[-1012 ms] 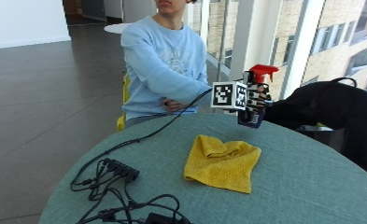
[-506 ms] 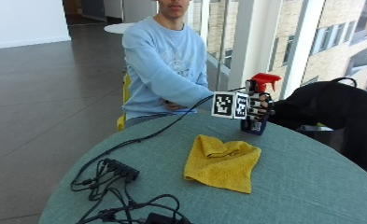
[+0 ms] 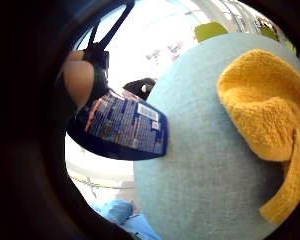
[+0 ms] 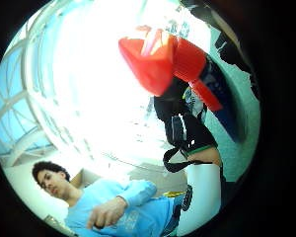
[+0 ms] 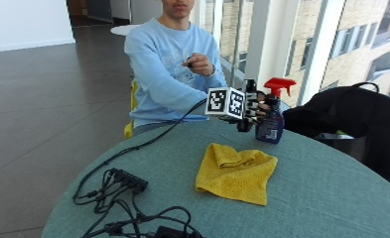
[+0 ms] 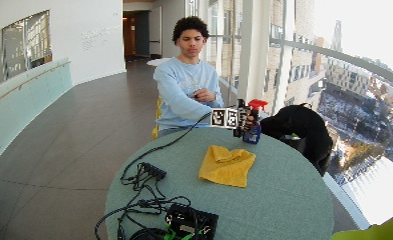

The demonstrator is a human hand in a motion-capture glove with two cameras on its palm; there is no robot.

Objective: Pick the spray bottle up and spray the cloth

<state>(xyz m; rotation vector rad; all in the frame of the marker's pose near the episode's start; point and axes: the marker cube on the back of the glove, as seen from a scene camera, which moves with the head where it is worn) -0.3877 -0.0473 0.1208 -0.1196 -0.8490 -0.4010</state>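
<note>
the person wears a light blue long-sleeved sweatshirt with a round neck and ribbed cuffs; a faint pale print shows across its chest. the right hand wears a black glove with black straps and loops across the fingers, and a white plastic piece sits beside the palm. the fingertips are left uncovered by the glove. the left hand wears nothing.

You've got a dark blue spray bottle w/ red trigger head and a blue label w/ white print, yellow cloth, teal-green counter, black glove on your right hand, black cables, light blue sweatshirt.
</note>
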